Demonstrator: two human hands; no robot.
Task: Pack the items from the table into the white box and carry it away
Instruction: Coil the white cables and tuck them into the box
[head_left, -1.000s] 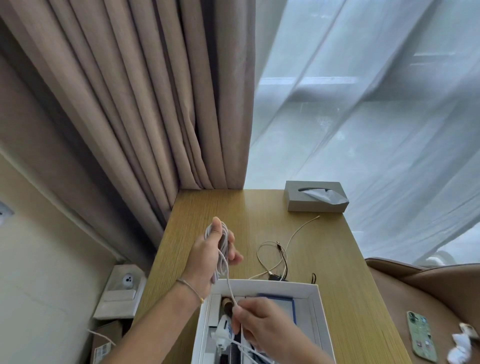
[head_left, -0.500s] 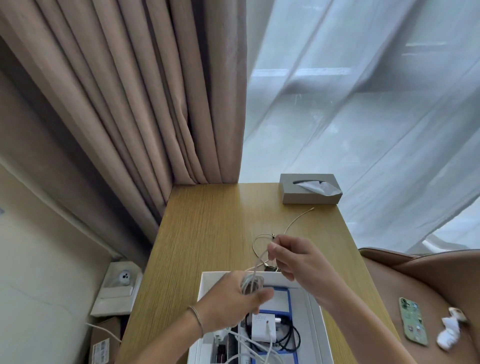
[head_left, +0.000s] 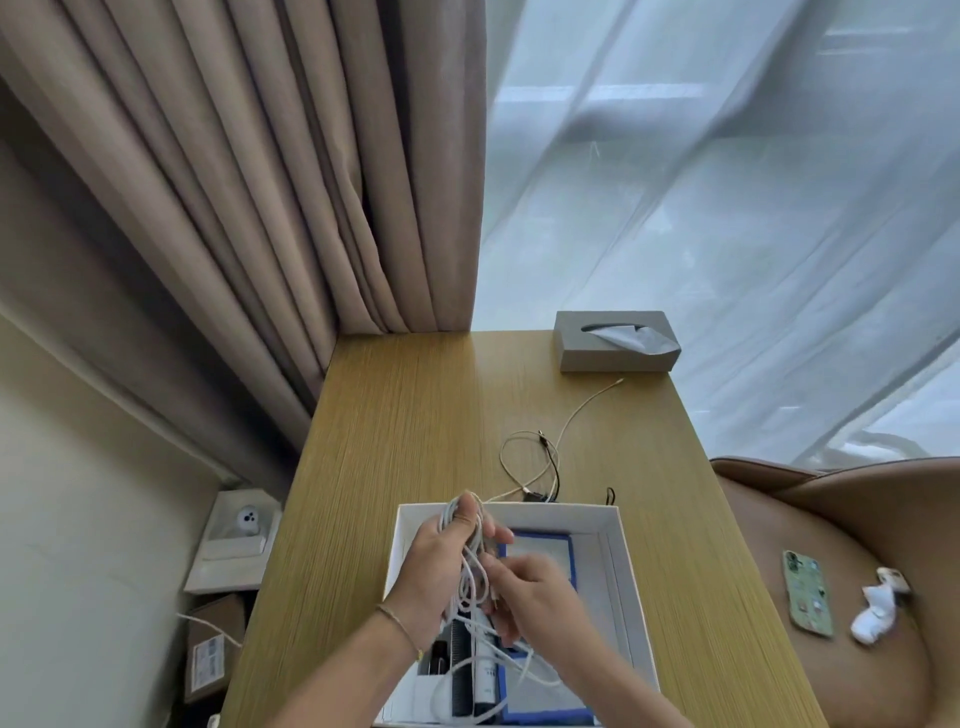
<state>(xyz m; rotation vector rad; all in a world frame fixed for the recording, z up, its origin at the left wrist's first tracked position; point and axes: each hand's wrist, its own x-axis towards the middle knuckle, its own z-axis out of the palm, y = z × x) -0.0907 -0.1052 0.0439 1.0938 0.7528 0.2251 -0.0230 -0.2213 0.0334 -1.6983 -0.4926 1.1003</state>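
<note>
A coiled white cable (head_left: 470, 561) is gripped by the left hand (head_left: 441, 566) and pinched by the right hand (head_left: 530, 592) above the white box (head_left: 631, 597), inside its rim.

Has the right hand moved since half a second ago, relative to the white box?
Yes. The right hand has drawn back from beyond the far rim of the white box to above its interior, beside the left hand.

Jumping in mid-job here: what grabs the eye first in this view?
First, the two hands over the white box at the table's near edge: the left hand grips a bundle of white cable, and the right hand pinches its loose strands. Beyond the box, thin cables lie loose on the wooden table, and a grey tissue box sits at the far edge.
</note>
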